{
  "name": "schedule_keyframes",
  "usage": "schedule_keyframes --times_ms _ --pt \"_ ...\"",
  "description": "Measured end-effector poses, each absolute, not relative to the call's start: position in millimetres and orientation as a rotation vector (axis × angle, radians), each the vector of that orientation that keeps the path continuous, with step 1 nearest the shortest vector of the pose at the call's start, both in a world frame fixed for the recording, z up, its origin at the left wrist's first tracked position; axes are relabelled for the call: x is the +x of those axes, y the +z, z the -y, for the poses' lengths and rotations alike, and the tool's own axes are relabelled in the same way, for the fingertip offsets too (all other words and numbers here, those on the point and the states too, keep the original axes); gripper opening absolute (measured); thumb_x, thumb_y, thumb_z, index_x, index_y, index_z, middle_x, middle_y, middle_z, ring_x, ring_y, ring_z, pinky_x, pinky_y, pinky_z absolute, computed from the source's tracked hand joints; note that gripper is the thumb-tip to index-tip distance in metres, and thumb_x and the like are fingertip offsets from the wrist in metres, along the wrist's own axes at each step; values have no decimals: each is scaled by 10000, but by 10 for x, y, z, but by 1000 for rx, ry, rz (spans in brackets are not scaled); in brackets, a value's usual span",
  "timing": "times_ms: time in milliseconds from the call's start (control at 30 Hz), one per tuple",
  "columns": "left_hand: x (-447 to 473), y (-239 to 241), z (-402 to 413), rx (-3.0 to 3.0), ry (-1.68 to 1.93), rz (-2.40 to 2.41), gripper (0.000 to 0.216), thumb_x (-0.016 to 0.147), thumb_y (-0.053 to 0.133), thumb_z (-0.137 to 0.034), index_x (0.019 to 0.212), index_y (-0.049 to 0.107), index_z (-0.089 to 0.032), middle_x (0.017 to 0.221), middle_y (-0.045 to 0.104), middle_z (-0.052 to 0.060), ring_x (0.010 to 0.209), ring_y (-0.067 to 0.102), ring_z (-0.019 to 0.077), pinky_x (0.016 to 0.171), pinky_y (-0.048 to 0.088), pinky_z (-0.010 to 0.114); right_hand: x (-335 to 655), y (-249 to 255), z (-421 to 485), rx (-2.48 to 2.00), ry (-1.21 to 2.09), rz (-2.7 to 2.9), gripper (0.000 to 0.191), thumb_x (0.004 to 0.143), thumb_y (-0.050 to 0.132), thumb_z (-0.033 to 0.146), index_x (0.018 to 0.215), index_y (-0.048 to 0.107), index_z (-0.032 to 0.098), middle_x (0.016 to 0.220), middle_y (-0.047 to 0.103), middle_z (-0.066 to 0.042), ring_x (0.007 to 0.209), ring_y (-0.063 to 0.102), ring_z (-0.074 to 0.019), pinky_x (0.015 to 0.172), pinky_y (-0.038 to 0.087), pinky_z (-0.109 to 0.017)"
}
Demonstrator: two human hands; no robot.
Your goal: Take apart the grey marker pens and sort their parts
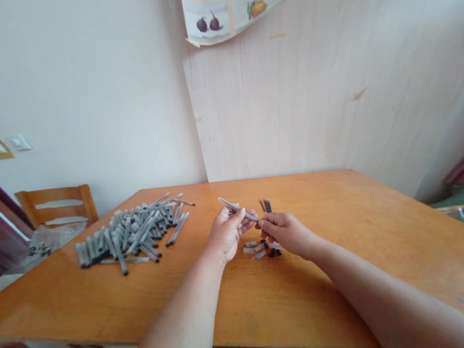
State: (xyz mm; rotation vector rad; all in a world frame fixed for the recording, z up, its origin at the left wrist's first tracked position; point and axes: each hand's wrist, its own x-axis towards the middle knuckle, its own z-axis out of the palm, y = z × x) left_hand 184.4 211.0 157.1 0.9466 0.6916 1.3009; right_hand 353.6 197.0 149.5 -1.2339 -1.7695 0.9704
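Observation:
A grey-barrelled pen [232, 204] slants above the middle of the table, its pointed end up to the left. My left hand [227, 231] is closed around the barrel. At the lower, dark end of the same pen, my right hand [282, 229] pinches with thumb and fingertips; the exact piece between them is too small to make out. Under the hands lie several short whitish caps [260, 255] and small black pieces [273, 252]. Just beyond my right hand are several thin dark rods [267, 205], partly hidden by it.
A large heap of grey pens with black ends [133, 230] covers the left part of the wooden table [370, 247]. A wooden chair [57, 205] and a clear plastic bag [51, 242] stand past the left edge. Behind the table is a wall with a fruit poster [233, 6].

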Motion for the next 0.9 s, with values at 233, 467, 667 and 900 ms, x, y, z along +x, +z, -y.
schedule_keyframes --times_ms 233,467,667,900 --pt "1844 1554 -2109 979 1303 -705 300 773 717 -294 961 523 -163 899 705 81 851 683 164 777 515 292 3506 1531 -1944 -1213 892 1727 237 816 548 406 783 576 174 631 554 14 563 484 -105 525 369 -221" --pt "1821 1564 -2094 1012 1271 -688 337 777 711 -311 1024 525 -176 948 705 92 866 684 177 788 510 316 3511 1541 -1939 -1204 1045 1689 283 847 504 435 753 553 172 624 575 4 504 478 -94 480 348 -219" --pt "1818 1556 -2115 1034 1246 -791 357 755 724 -359 1001 560 -161 919 712 99 793 693 174 677 486 253 3544 1495 -1975 -1197 798 1803 252 827 532 423 800 576 177 641 557 10 574 478 -110 530 361 -229" --pt "1825 1565 -2107 1018 1264 -812 401 717 750 -402 985 571 -162 865 717 85 759 696 169 649 474 237 3545 1507 -1956 -1212 766 1830 316 866 475 461 786 584 175 626 565 2 560 500 -114 532 369 -233"
